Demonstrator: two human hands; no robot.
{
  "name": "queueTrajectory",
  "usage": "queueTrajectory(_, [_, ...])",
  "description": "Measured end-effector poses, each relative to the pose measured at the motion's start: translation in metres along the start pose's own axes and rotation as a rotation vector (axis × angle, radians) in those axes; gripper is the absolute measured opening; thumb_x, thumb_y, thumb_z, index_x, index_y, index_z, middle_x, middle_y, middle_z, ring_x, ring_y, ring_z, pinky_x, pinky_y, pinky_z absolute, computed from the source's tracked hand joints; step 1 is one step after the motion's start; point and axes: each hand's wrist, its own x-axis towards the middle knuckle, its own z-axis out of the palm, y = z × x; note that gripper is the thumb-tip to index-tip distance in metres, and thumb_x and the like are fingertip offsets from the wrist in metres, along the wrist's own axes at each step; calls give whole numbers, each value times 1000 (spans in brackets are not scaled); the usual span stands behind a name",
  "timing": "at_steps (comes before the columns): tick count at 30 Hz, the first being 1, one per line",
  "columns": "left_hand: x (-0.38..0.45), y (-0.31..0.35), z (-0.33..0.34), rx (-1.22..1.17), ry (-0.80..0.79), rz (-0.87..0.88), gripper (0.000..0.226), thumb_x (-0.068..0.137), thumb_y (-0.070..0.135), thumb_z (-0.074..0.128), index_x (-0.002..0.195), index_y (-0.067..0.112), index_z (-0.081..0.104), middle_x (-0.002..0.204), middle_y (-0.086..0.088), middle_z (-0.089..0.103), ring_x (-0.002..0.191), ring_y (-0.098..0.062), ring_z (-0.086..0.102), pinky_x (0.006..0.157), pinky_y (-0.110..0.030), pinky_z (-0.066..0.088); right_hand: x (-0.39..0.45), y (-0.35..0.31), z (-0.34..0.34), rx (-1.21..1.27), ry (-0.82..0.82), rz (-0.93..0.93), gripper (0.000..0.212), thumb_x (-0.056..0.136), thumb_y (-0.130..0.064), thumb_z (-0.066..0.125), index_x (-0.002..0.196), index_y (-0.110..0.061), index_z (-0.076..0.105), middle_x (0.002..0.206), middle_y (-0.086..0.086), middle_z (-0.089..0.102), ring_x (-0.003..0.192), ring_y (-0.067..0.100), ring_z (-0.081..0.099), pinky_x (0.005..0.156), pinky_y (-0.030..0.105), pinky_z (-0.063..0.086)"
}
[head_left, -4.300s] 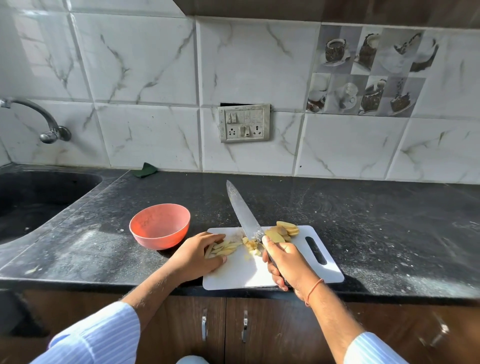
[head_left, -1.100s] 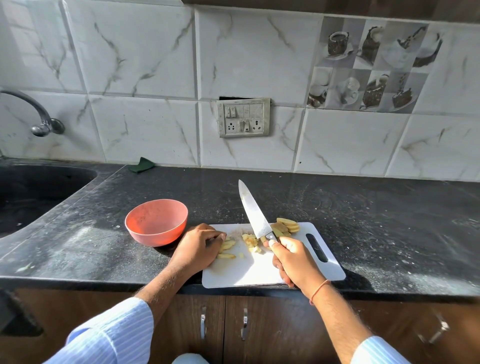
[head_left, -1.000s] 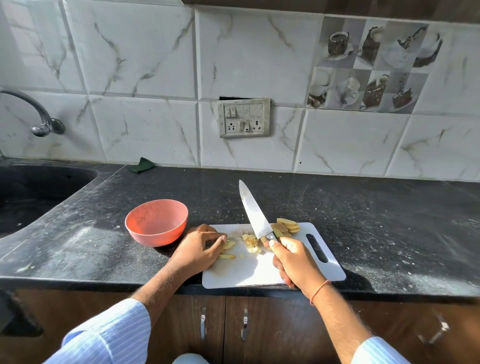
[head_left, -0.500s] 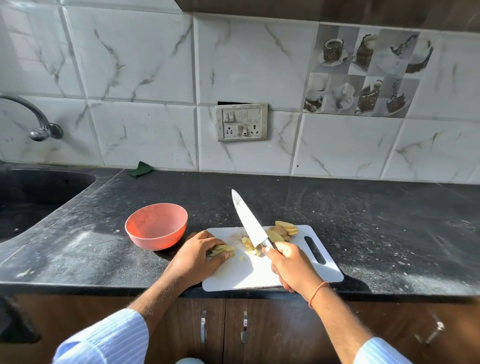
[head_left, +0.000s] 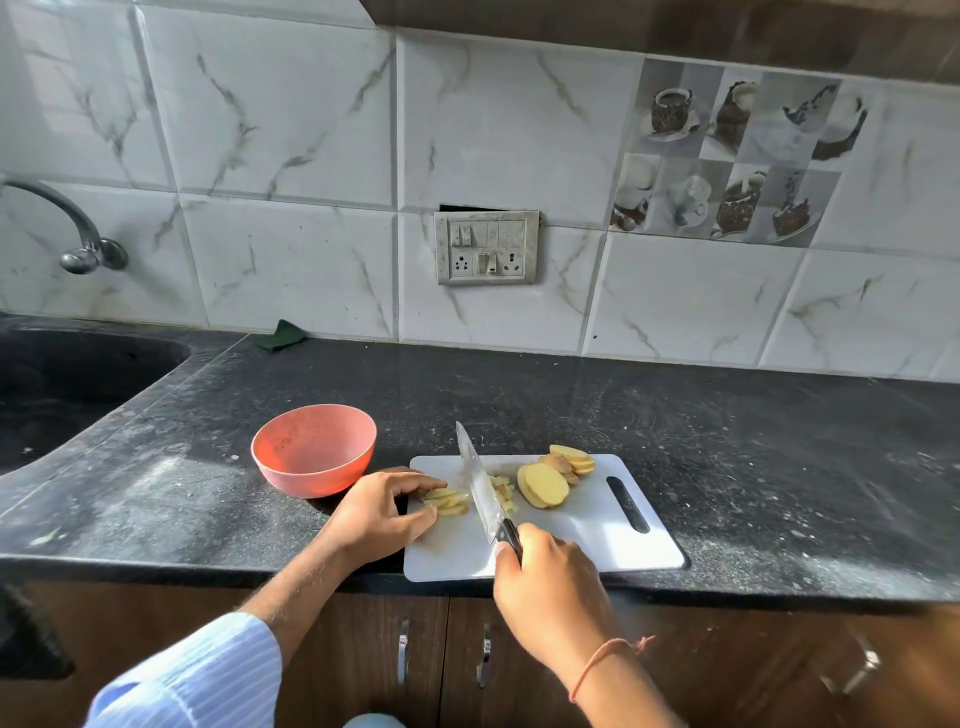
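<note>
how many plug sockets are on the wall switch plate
2: one socket at the switch plate's lower left, the other at its lower right. None looks hidden.

The orange bowl (head_left: 314, 450) stands just left of the cutting board (head_left: 587, 540) and blocks that side. On the right of the board, the way over the dark counter (head_left: 779, 467) is free.

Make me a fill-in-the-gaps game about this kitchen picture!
1. The right hand grips a ___.
2. The left hand holds potato strips on the white ___.
3. An orange ___ stands on the counter beside the left hand.

Missing words: knife, board, bowl.
</note>
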Motion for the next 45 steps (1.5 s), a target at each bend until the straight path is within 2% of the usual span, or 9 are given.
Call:
queueTrajectory(4, [0,0,5,73,27,32,32,90,36,79,122,35,79,113,29,67,107,8,62,91,-15,51,-2,-4,8,-73,9,33,29,106,-40,35,105,-23,59,109,2,70,103,25,65,80,38,53])
queueTrajectory(8, [0,1,10,117,25,38,38,93,44,76,130,36,75,113,25,60,97,6,57,78,-6,42,0,-5,3,-137,33,22,27,107,-35,36,107,-21,59,112,3,71,107,27,66,73,34,43])
queueTrajectory(12, [-2,1,14,144,50,81,45,92,49,77,133,31,74,110,24,58,99,8,53,79,-3,39,1,-9,-3,-147,49,27,30,108,-36,37,114,-20,61,117,5,71,112,30,65,76,35,41])
queueTrajectory(19, [-4,2,11,128,98,79,50,88,53,81,133,33,73,110,26,64,100,10,59,83,-2,42,-2,-13,4,-176,51,0,29,107,-38,39,112,-22,62,108,1,71,104,25,68,71,31,45])
queueTrajectory(22, [-5,3,10,79,133,73,39,89,46,82,126,35,77,109,26,68,101,8,63,80,-4,44,0,-11,4,-204,75,-3,24,106,-34,41,111,-22,61,106,0,71,102,23,69,68,28,40])
queueTrajectory(28, [-4,2,15,66,124,83,25,94,39,79,119,36,80,106,25,69,98,6,63,76,-5,44,2,-11,4,-199,106,-29,24,105,-34,40,106,-22,61,102,0,71,100,25,69,70,30,41])
queueTrajectory(37, [2,-5,21,135,117,113,27,95,48,74,121,40,78,108,25,65,99,-1,62,81,-16,48,1,-15,14,-234,74,-41,24,106,-33,41,112,-22,62,104,1,73,100,24,69,68,28,40])
queueTrajectory(42, [3,-6,21,159,122,142,31,95,55,70,121,41,78,108,25,67,99,-1,60,83,-19,50,1,-14,18,-198,85,-78,27,108,-36,38,110,-22,61,100,0,72,90,21,67,66,26,40])
queueTrajectory(45, [2,-2,19,151,115,122,41,92,60,70,126,39,76,108,25,67,101,-1,60,87,-20,51,3,-12,18,-183,95,-68,29,108,-38,37,111,-23,62,99,-2,71,81,19,57,66,26,39])
